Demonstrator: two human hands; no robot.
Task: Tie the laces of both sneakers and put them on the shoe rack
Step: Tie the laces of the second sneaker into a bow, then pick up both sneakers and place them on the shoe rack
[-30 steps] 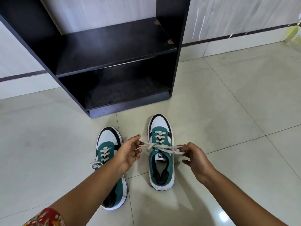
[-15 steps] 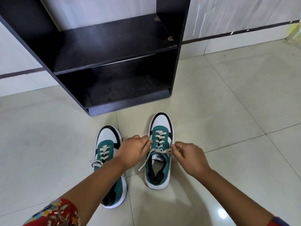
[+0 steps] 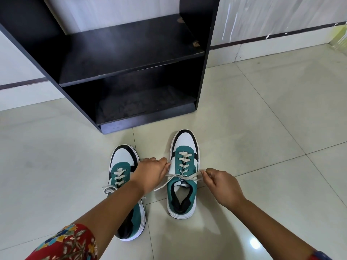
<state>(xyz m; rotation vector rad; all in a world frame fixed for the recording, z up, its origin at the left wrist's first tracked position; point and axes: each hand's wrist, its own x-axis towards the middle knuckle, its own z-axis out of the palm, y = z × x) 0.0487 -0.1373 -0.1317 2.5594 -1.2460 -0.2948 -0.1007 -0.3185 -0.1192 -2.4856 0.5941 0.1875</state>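
Pulling a cream flat lace [image 3: 181,176] taut across the right-hand green, white and black sneaker [image 3: 183,177], low in the centre of the frame, I have one strand pinched in each hand. My left hand [image 3: 151,172] is closed on the strand at the shoe's left edge; a loose lace end trails below it. My right hand [image 3: 222,182] grips the other strand just right of the shoe. Held apart like this, they cinch the first crossing over the tongue. The matching left-hand sneaker [image 3: 123,173] sits beside it, partly under my left forearm, laces loose. Both sneakers rest on the pale glossy floor tiles [image 3: 262,119], toes toward the black wooden shoe rack [image 3: 131,53] in the upper centre. Its two shelves hold no shoes.
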